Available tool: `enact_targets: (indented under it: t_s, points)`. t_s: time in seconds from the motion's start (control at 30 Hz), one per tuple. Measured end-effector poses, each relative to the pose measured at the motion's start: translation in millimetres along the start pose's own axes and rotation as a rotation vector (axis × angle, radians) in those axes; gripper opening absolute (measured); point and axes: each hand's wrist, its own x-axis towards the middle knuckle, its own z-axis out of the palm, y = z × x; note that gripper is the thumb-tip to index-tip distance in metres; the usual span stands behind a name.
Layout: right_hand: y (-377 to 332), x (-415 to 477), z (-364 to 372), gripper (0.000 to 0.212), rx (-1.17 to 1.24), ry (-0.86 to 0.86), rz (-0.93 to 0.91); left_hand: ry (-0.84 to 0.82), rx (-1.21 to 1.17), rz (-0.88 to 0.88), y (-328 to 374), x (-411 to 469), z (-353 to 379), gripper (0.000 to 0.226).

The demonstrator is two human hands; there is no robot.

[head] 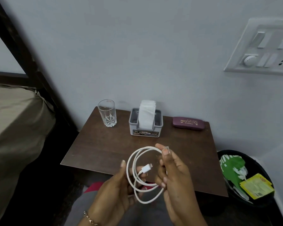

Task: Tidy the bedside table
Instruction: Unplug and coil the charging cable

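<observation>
A white charging cable (132,165) is coiled into loops above the front edge of the dark wooden bedside table (104,149). My left hand (116,191) holds the loops from below, fingers curled round them, one connector lying across its fingertips. My right hand (173,173) pinches the other connector end between thumb and forefinger at the top of the coil. At the back of the table stand an empty drinking glass (107,113), a grey tissue holder (145,123) with white tissues, and a maroon spectacle case (188,123).
A black waste bin (225,162) with green and yellow wrappers stands on the floor right of the table. A bed with a beige cover (15,121) and dark frame lies to the left. A switchboard (265,46) is on the wall, upper right.
</observation>
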Motion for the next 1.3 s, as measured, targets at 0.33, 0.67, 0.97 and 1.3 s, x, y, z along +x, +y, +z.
enact_targets:
  t_s: [0.33,0.67,0.97,1.3]
  points:
    - [18,0,6,0.021,-0.224,0.043,-0.054,0.136,-0.118,0.283,-6,0,22,0.054]
    - [14,-2,3,0.021,-0.214,-0.004,-0.063,0.146,0.297,0.632,-11,7,19,0.021]
    - [12,1,-1,0.024,-0.097,-0.091,0.022,0.352,0.253,0.772,4,7,-2,0.043]
    - [8,0,-7,0.027,-0.039,-0.254,0.167,0.327,0.169,0.669,30,-2,-19,0.043]
